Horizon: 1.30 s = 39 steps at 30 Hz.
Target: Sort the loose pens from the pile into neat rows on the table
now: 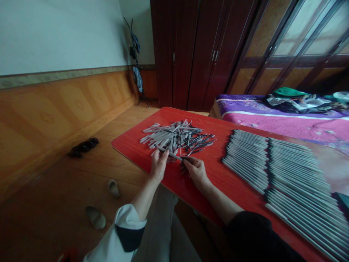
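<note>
A thin grey stick (pixel 174 156) is held between both hands above the near edge of the red table (pixel 209 123). My left hand (pixel 159 164) grips its left part, thumb on top. The fingers of my right hand (pixel 195 169) pinch its dark right end. Just beyond the hands lies a loose, tangled pile of grey and black sticks (pixel 174 134). To the right, similar sticks lie side by side in two neat rows, a nearer-to-the-pile row (pixel 247 156) and a longer row (pixel 305 185), with dark ends.
A bed (pixel 261 120) with clothes (pixel 297 100) on it stands behind the table at right. Dark wardrobes (pixel 191 54) line the back, beside a coat stand (pixel 136 54). Shoes (pixel 95 217) lie on the floor at left. My legs are below the table edge.
</note>
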Each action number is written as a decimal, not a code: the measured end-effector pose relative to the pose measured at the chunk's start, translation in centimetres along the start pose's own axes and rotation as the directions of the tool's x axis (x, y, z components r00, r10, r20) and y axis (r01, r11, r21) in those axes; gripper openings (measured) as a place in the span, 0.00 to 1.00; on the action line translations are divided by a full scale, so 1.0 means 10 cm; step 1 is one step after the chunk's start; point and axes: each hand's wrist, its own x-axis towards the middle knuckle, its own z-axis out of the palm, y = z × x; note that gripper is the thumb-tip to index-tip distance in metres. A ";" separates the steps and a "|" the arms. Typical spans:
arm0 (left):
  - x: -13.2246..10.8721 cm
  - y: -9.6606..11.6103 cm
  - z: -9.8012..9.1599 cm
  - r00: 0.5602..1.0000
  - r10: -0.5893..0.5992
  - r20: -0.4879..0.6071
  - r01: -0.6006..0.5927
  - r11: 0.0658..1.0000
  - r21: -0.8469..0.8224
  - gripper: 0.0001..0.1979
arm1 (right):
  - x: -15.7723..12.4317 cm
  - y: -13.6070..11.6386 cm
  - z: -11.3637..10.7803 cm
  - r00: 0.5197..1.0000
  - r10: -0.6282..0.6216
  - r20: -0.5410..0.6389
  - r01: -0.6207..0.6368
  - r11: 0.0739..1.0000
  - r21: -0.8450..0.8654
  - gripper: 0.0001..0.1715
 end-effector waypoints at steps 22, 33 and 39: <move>0.00 -0.01 -0.02 0.999 -0.018 0.044 0.019 1.000 -0.023 0.16 | -0.07 -0.01 -0.02 0.998 -0.038 0.053 0.046 0.989 -0.141 0.16; -0.02 0.02 -0.01 0.983 -0.008 0.184 0.000 0.999 0.047 0.24 | -0.50 -0.38 -0.88 0.929 -0.363 -0.074 0.143 0.535 -0.832 0.15; -0.03 -0.01 -0.02 0.984 -0.003 0.180 -0.014 0.995 0.094 0.22 | -0.98 -0.47 -1.53 0.806 -0.592 -0.009 -0.048 -0.051 -0.998 0.15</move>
